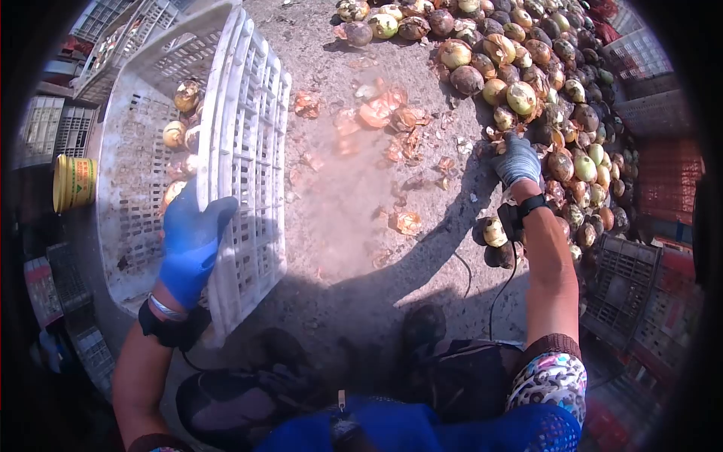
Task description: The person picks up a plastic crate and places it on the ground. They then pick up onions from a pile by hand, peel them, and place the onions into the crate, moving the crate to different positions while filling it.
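My left hand (188, 245), in a blue glove, closes over the near rim of a white plastic crate (245, 151). Its thumb lies across the rim and its other fingers are partly hidden inside. Several onions (175, 134) lie in that crate, just beyond the fingers. My right hand (517, 160), in a grey glove, reaches to the left edge of a large heap of onions (561, 113). Its fingers are drawn together, and whatever they hold is hidden. A pale onion (504, 117) lies just past the fingertips.
Loose onion skins (388, 109) litter the concrete ground (339, 218) between crate and heap. A few onions (494, 232) sit below my right wrist. A yellow bucket (75, 184) stands left of the crate. More crates (621, 279) line both sides. Cables hang from both wrist straps.
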Available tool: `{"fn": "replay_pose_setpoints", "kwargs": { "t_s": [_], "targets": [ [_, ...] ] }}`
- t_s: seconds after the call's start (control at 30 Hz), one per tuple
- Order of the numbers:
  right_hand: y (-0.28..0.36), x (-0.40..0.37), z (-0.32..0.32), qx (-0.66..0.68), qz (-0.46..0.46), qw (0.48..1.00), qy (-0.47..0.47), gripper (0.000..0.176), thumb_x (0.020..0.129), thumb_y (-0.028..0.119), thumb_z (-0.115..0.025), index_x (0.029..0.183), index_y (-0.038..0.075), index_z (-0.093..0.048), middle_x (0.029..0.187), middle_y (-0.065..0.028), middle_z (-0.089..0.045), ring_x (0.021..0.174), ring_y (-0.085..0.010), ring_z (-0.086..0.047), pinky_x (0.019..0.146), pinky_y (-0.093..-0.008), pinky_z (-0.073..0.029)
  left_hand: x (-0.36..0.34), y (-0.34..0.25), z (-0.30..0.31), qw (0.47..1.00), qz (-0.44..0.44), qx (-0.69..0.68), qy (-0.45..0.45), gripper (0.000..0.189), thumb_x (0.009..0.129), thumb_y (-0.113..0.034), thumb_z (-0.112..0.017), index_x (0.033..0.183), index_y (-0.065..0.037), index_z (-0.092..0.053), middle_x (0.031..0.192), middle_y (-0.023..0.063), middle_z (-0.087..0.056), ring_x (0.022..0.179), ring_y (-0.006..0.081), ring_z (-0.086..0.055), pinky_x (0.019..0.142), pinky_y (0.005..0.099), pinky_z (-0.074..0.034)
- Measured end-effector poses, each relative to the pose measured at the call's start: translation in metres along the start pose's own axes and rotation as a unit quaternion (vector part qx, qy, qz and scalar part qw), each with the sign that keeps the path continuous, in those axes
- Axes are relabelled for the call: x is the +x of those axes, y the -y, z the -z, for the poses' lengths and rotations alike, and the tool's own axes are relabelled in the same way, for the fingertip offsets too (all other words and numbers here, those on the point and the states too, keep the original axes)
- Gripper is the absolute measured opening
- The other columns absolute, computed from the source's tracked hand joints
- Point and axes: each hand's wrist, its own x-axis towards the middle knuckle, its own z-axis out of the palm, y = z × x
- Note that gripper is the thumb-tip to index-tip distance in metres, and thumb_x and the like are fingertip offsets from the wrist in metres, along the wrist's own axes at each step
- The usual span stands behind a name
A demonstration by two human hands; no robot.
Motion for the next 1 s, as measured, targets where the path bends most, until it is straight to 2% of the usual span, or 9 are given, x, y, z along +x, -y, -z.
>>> {"fn": "replay_pose_setpoints", "kwargs": {
  "t_s": [0.13,0.23,0.27,0.33,0.37,0.4,0.6,0.7,1.0],
  "targets": [
    [0.021,-0.023,-0.001,0.275,-0.069,0.959,-0.018,0.056,0.078,0.032,-0.074,0.125,0.003,-0.063,0.111,-0.0222,-0.07,0.099,-0.0333,-0.069,0.088,-0.0376,-0.053,0.0,0.003,-0.001,0.996,-0.032,-0.082,0.028,0.035,0.088,-0.004,-0.06,0.121,0.003,-0.063,0.102,0.0064,-0.069,0.089,0.0126,-0.063,0.082,0.0289,-0.051],
    [0.081,-0.046,0.059,0.79,-0.068,0.597,0.125,0.026,0.094,0.019,-0.065,0.116,0.005,-0.063,0.1,-0.0078,-0.07,0.091,-0.0201,-0.07,0.076,-0.0298,-0.057,0.0,0.001,-0.003,0.994,-0.043,-0.091,0.037,0.035,0.088,-0.006,-0.061,0.122,0.003,-0.062,0.102,0.0069,-0.069,0.089,0.0129,-0.063,0.082,0.0293,-0.051],
    [0.117,-0.063,0.101,0.638,0.067,0.755,0.137,0.035,0.094,0.022,-0.067,0.122,0.004,-0.06,0.111,-0.0112,-0.068,0.099,-0.0249,-0.069,0.083,-0.0373,-0.06,0.001,0.002,-0.002,0.998,-0.056,-0.032,0.021,0.035,0.088,-0.01,-0.064,0.12,0.003,-0.062,0.097,0.0072,-0.069,0.086,0.0121,-0.062,0.078,0.0291,-0.051],
    [0.153,-0.097,0.141,0.834,0.196,0.444,0.263,0.059,0.092,0.022,-0.071,0.141,0.0,-0.048,0.13,-0.0181,-0.06,0.116,-0.0274,-0.063,0.094,-0.038,-0.057,0.0,0.001,-0.003,0.998,-0.044,-0.036,0.021,0.035,0.088,-0.011,-0.064,0.12,0.003,-0.063,0.097,0.0075,-0.07,0.086,0.0125,-0.062,0.078,0.0294,-0.051],
    [0.163,-0.086,0.136,0.586,0.422,0.689,0.061,0.068,0.09,0.023,-0.074,0.145,-0.001,-0.043,0.134,-0.0207,-0.057,0.117,-0.0275,-0.062,0.096,-0.0365,-0.056,0.0,0.0,-0.003,0.999,-0.029,-0.04,0.019,0.035,0.088,-0.012,-0.064,0.12,0.003,-0.063,0.098,0.0078,-0.07,0.087,0.0129,-0.063,0.078,0.0297,-0.051],
    [0.17,-0.1,0.155,0.723,0.336,0.568,0.203,0.07,0.087,0.025,-0.077,0.145,0.001,-0.044,0.136,-0.0207,-0.056,0.115,-0.0273,-0.063,0.097,-0.0368,-0.055,-0.001,0.002,-0.003,0.999,-0.029,-0.042,0.019,0.035,0.088,-0.012,-0.064,0.12,0.003,-0.063,0.098,0.0078,-0.07,0.087,0.0129,-0.063,0.078,0.0297,-0.051],
    [0.082,0.0,0.048,0.375,0.077,0.919,-0.097,0.067,0.076,0.033,-0.081,0.131,0.002,-0.059,0.127,-0.0236,-0.061,0.113,-0.0345,-0.063,0.095,-0.0395,-0.051,0.002,0.013,0.003,0.993,-0.115,0.0,0.033,0.039,0.092,-0.017,-0.063,0.125,0.004,-0.059,0.098,0.0102,-0.07,0.089,0.0157,-0.065,0.08,0.0324,-0.052],
    [0.029,0.037,0.042,0.156,-0.005,0.955,-0.252,0.072,0.074,0.038,-0.082,0.133,0.004,-0.058,0.125,-0.0265,-0.061,0.121,-0.0408,-0.055,0.105,-0.0438,-0.043,-0.001,0.003,-0.005,0.986,-0.135,-0.079,0.051,0.033,0.095,-0.017,-0.06,0.121,0.004,-0.06,0.093,0.0095,-0.07,0.083,0.0141,-0.065,0.075,0.03,-0.053],
    [-0.072,0.157,-0.036,0.099,-0.03,0.994,0.033,0.072,0.074,0.023,-0.078,0.137,0.001,-0.052,0.129,-0.0193,-0.062,0.116,-0.0301,-0.061,0.098,-0.0409,-0.048,-0.002,-0.012,-0.003,0.98,-0.017,0.194,-0.031,0.029,0.082,-0.025,-0.064,0.101,-0.003,-0.062,0.09,0.0232,-0.067,0.087,0.0425,-0.066,0.078,0.0493,-0.053]
  ]
}}
